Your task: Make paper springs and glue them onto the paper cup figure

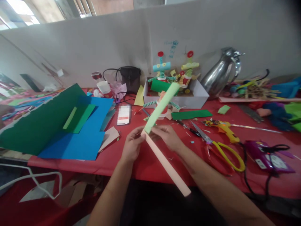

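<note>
A light green paper strip (162, 106) and a pale pink paper strip (168, 164) meet at one end, forming a V over the red table (150, 171). My left hand (131, 146) is closed on the corner where they overlap, thumb on the pink end. The fingers of my right hand (170, 138) pinch the lower end of the green strip beside that corner. The green strip points up and away; the pink one slants down towards me. Behind the green strip, partly covered, stands a paper figure with coiled green-and-white arms (150, 104).
Scissors (225, 155), a yellow glue gun (227, 130) and a purple device (268, 157) with cables lie at right. White box (176, 102) holds paper figures; a metal jug (219, 73) stands beside it. Blue sheet (75, 147) and green sheet (47, 122) are left, near a phone-like object (123, 114).
</note>
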`<control>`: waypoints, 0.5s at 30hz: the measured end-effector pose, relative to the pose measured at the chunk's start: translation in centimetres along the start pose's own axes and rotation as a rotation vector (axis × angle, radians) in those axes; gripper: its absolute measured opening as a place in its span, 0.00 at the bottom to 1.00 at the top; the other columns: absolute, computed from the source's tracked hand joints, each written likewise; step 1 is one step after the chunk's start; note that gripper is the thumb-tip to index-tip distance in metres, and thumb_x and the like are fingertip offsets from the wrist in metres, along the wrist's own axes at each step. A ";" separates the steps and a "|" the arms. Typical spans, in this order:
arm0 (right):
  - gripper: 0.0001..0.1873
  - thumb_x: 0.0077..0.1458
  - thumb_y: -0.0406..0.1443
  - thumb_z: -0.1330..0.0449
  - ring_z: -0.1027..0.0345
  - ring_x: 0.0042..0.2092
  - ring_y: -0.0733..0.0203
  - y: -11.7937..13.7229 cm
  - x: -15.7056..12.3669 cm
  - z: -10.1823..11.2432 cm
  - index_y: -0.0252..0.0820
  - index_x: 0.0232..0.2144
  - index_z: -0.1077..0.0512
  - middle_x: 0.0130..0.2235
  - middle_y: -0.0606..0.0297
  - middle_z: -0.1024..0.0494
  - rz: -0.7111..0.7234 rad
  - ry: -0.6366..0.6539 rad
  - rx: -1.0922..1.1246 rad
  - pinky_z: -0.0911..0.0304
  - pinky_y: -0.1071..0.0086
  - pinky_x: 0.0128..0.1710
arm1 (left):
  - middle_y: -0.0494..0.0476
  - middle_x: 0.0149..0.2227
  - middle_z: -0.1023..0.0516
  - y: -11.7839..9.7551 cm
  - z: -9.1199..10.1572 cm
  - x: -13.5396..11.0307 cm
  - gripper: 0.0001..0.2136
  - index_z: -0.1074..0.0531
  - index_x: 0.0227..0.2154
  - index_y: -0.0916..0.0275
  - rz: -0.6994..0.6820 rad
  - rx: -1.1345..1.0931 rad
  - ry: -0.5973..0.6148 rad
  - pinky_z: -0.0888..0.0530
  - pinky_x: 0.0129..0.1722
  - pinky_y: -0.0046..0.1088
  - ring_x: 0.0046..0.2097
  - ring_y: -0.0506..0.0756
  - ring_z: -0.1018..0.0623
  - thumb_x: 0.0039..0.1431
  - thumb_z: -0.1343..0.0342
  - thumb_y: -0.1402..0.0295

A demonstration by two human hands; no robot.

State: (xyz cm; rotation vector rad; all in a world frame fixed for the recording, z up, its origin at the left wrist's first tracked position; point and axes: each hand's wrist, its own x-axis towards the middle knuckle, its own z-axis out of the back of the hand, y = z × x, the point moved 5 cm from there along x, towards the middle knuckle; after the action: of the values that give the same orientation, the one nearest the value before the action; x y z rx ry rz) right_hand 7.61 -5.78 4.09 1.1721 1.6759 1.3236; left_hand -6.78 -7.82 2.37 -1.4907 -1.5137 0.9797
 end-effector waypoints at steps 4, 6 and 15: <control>0.25 0.45 0.39 0.31 0.25 0.35 0.61 0.8 0.0 -1.0 0.48 0.48 0.26 0.43 0.63 0.20 0.074 0.164 -0.014 0.30 0.67 0.36 | 0.48 0.32 0.23 0.0 0.3 0.4 0.14 0.22 0.32 0.58 -0.003 -0.247 -0.124 0.30 0.36 0.23 0.32 0.47 0.27 0.39 0.30 0.72; 0.29 0.42 0.37 0.29 0.26 0.39 0.59 1.1 -0.2 -1.3 0.49 0.50 0.26 0.47 0.62 0.22 0.169 0.145 -0.154 0.30 0.66 0.39 | 0.48 0.32 0.23 0.0 0.1 0.5 0.13 0.23 0.31 0.58 -0.013 -0.274 -0.154 0.30 0.35 0.23 0.32 0.47 0.26 0.39 0.30 0.72; 0.17 0.53 0.42 0.36 0.27 0.31 0.64 0.5 -0.8 -0.6 0.45 0.45 0.23 0.42 0.63 0.20 0.260 -0.079 -0.105 0.27 0.67 0.34 | 0.53 0.34 0.18 -0.2 -0.6 -0.2 0.13 0.20 0.34 0.60 -0.165 -0.074 -0.157 0.26 0.39 0.26 0.35 0.51 0.21 0.42 0.30 0.72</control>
State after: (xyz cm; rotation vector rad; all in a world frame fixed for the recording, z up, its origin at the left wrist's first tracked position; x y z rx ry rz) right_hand 7.47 -6.65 4.75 1.3958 1.4155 1.4825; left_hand -6.31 -8.03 2.82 -1.3408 -1.7724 0.9701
